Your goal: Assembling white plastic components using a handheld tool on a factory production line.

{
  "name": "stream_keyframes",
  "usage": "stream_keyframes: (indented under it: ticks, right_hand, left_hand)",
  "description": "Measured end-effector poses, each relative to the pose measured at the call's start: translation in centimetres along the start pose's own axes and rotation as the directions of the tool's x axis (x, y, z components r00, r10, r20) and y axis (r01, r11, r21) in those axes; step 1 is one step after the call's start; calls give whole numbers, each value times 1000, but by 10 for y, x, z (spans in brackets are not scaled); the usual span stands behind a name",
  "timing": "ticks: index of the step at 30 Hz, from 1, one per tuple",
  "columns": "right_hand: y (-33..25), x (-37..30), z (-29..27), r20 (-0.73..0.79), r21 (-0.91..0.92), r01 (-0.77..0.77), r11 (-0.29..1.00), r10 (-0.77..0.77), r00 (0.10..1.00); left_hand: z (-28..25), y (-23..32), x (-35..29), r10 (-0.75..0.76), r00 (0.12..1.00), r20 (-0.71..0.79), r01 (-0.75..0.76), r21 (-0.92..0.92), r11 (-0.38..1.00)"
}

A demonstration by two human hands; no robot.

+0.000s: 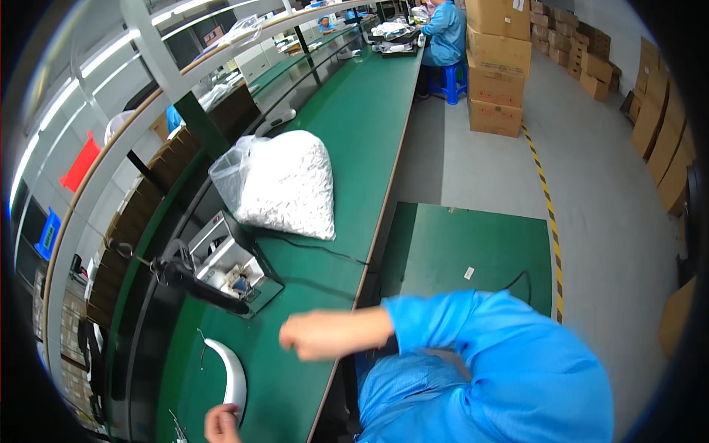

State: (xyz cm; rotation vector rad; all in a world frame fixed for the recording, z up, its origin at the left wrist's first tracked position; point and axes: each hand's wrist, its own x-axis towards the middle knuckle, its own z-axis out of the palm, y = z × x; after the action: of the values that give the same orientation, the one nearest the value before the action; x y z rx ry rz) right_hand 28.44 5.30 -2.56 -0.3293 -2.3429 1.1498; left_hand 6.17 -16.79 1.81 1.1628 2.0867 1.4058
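Green surface: bulky clear bag of small white pieces could spill if bumped; open grey box holds partly hidden parts. Curved white piece lies on the surface, left hand at its lower end, right hand loosely curled above, can't tell if either pinches; wires could snag if it's dragged.

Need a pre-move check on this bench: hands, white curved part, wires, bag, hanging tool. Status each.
1. Left hand at the near end of the white curved part: ok; firmness of the grip: cannot tell.
2. Right hand empty: cannot tell, fingers curled.
3. Thin wires tucked into the part's far end: not ok, they stick out.
4. Bag of small white pieces clear of both hands: ok.
5. Black hanging tool free of both hands: ok.
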Motion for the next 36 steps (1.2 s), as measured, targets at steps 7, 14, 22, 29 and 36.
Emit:
stream_keyframes:
  ticks: [7, 14, 22, 29, 36]
  right_hand:
    - [-44, -19, 40, -94, 341, 196, 919, -174, 980]
    - [-24, -24, 19, -374, 114, 360, 926, -296, 879]
    - [11, 7, 30, -433, -128, 486, 864, -490, 756]
    - [1, 94, 4, -588, 68, 266, 961, -177, 789]
    - [-13, 150, 14, -220, 383, 121, 916, -37, 975]
  left_hand:
    - [88, 45, -31, -188, 902, 389, 334, -353, 874]
    - [115, 48, -4, -303, 872, 384, 465, -456, 759]
    - [118, 30, 26, -398, 896, 197, 440, -515, 736]
    - [93, 2, 48, -403, 904, 140, 425, -388, 818]
    - [77, -51, 68, -207, 971, 122, 216, -69, 974]
